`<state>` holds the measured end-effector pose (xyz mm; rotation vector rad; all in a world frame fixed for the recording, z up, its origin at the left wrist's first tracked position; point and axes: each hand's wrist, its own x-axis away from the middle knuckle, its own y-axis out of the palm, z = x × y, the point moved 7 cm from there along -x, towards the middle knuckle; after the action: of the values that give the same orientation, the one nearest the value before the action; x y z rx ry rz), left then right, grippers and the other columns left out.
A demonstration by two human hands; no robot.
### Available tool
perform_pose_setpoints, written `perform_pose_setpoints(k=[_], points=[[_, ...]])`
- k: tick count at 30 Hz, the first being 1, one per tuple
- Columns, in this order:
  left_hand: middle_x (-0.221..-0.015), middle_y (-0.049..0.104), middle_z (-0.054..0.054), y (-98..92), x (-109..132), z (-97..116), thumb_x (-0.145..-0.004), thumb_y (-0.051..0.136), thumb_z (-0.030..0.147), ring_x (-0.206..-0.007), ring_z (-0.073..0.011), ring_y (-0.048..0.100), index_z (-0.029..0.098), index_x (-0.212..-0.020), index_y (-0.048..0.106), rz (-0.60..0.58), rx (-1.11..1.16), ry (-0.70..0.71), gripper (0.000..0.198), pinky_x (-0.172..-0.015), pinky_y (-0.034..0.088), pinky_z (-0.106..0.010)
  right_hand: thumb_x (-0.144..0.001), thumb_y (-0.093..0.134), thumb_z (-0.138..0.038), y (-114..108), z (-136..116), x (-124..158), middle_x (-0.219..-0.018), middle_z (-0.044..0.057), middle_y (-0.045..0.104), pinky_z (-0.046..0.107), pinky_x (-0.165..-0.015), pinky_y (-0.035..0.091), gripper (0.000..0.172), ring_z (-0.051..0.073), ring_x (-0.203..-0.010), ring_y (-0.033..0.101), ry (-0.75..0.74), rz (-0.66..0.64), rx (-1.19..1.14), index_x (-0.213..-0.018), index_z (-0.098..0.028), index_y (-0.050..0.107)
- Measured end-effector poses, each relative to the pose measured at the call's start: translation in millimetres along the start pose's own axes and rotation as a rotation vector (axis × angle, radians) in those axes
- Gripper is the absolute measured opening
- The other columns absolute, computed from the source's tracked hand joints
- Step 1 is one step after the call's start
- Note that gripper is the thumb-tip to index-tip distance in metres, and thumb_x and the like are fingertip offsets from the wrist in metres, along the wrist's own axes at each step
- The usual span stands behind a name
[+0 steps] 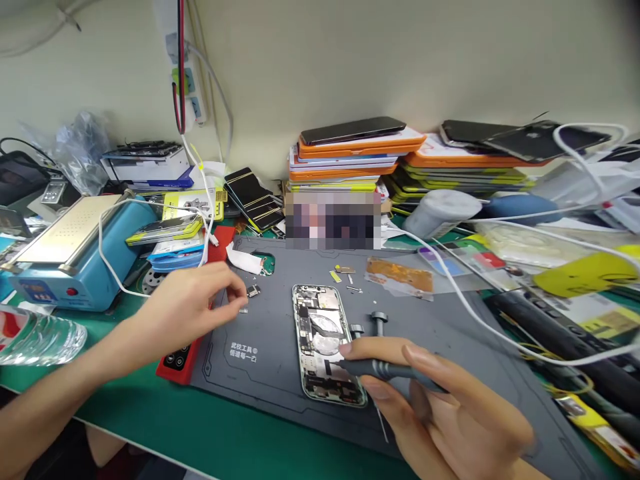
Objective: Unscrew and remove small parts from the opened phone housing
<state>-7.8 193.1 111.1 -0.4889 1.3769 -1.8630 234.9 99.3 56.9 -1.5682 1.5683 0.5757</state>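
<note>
An opened phone (327, 343) lies on the grey mat, its inner boards and metal plates exposed. My right hand (440, 413) grips a dark grey screwdriver (385, 370) between thumb and fingers, its tip over the phone's lower part. A thin metal rod (383, 423) shows below that hand; what it belongs to is hidden. My left hand (200, 300) is closed in a pinch above the mat, left of the phone. Beside its fingertips are a small dark phone part (254, 290) and a tiny metal piece (243, 311). Whether the fingers hold anything is hidden.
Two round-capped screwdrivers (379, 323) are right of the phone. Small screws and a copper-coloured sheet (400, 277) lie behind it. A white cable (465, 300) crosses the mat's right side. A blue heating machine (85, 253) and a bottle (45, 337) stand left; stacked boxes (350, 160) line the wall.
</note>
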Motion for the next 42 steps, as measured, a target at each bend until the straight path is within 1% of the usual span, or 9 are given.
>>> perform_pose_setpoints(k=[5, 8, 12, 16, 22, 26, 33, 38, 42], points=[[-0.093, 0.074, 0.001, 43.7, 32.3, -6.3, -0.112, 0.055, 0.025, -0.076, -0.0168, 0.07, 0.022, -0.098, 0.071, 0.032, -0.231, 0.028, 0.022, -0.063, 0.043, -0.028, -0.091, 0.061, 0.009, -0.7, 0.5, 2.7, -0.103, 0.005, 0.086, 0.033, -0.077, 0.073, 0.08, 0.022, -0.083, 0.085, 0.009, -0.001, -0.024, -0.16, -0.03, 0.056], [-0.093, 0.073, 0.001, 52.1, 39.7, -6.4, -0.115, 0.051, 0.027, -0.078, -0.0197, 0.071, 0.022, -0.1, 0.071, 0.022, -0.291, 0.07, 0.025, -0.064, 0.045, -0.031, -0.091, 0.061, 0.009, -0.9, 0.0, 3.6, -0.103, 0.005, 0.085, 0.033, -0.077, 0.073, 0.082, 0.021, -0.084, 0.084, 0.018, -0.012, -0.02, -0.162, -0.032, 0.054], [-0.098, 0.075, 0.0, 48.1, 39.7, -8.8, -0.119, 0.045, 0.03, -0.082, -0.0194, 0.074, 0.023, -0.105, 0.072, -0.034, -0.245, 0.107, 0.03, -0.066, 0.049, -0.032, -0.093, 0.06, 0.007, 0.5, -0.1, 3.6, -0.104, 0.004, 0.085, 0.033, -0.078, 0.073, 0.08, 0.021, -0.084, 0.084, 0.027, -0.021, -0.014, -0.162, -0.033, 0.054], [-0.104, 0.078, 0.001, 41.7, 39.0, -14.4, -0.12, 0.044, 0.029, -0.09, -0.0175, 0.076, 0.023, -0.109, 0.074, 0.027, -0.183, 0.1, 0.032, -0.073, 0.054, -0.029, -0.094, 0.06, 0.005, 1.8, 0.9, 3.6, -0.103, 0.004, 0.085, 0.033, -0.08, 0.073, 0.075, 0.021, -0.084, 0.084, 0.028, -0.028, -0.01, -0.159, -0.032, 0.056], [-0.104, 0.079, -0.001, 45.2, 39.4, -12.2, -0.12, 0.044, 0.029, -0.089, -0.0156, 0.076, 0.023, -0.109, 0.08, 0.062, -0.273, 0.21, 0.038, -0.07, 0.053, -0.026, -0.093, 0.06, 0.006, 5.1, 1.8, 1.4, -0.105, 0.005, 0.084, 0.031, -0.08, 0.072, 0.077, 0.019, -0.086, 0.083, 0.011, -0.057, -0.002, -0.161, -0.03, 0.054], [-0.102, 0.079, -0.002, 43.5, 40.0, -6.4, -0.121, 0.039, 0.028, -0.086, -0.0159, 0.075, 0.021, -0.109, 0.079, 0.065, -0.283, 0.267, 0.042, -0.069, 0.052, -0.027, -0.092, 0.058, 0.007, 7.9, -3.0, -1.1, -0.106, 0.007, 0.082, 0.032, -0.08, 0.072, 0.082, 0.02, -0.089, 0.082, -0.043, -0.09, 0.024, -0.166, -0.027, 0.046], [-0.105, 0.079, -0.003, 43.3, 40.9, -8.1, -0.121, 0.039, 0.026, -0.087, -0.0167, 0.076, 0.021, -0.114, 0.079, 0.068, -0.316, 0.278, 0.041, -0.068, 0.053, -0.026, -0.093, 0.057, 0.007, 9.7, -6.4, -2.0, -0.105, 0.008, 0.078, 0.036, -0.081, 0.071, 0.086, 0.021, -0.091, 0.081, -0.077, -0.113, 0.061, -0.17, -0.025, 0.039], [-0.11, 0.08, -0.004, 43.9, 40.9, -11.3, -0.12, 0.039, 0.024, -0.089, -0.0165, 0.077, 0.022, -0.117, 0.08, 0.025, -0.299, 0.246, 0.041, -0.071, 0.054, -0.025, -0.093, 0.057, 0.006, 8.2, -6.0, -1.1, -0.103, 0.008, 0.08, 0.035, -0.078, 0.071, 0.082, 0.021, -0.088, 0.081, -0.069, -0.117, 0.055, -0.168, -0.024, 0.041], [-0.116, 0.08, -0.003, 43.9, 39.4, -10.3, -0.119, 0.041, 0.022, -0.094, -0.0173, 0.078, 0.022, -0.12, 0.08, -0.041, -0.259, 0.217, 0.039, -0.075, 0.056, -0.026, -0.094, 0.059, 0.005, 6.5, -1.1, 3.6, -0.105, 0.007, 0.083, 0.034, -0.079, 0.072, 0.077, 0.02, -0.087, 0.082, -0.008, -0.112, 0.04, -0.163, -0.028, 0.049]])
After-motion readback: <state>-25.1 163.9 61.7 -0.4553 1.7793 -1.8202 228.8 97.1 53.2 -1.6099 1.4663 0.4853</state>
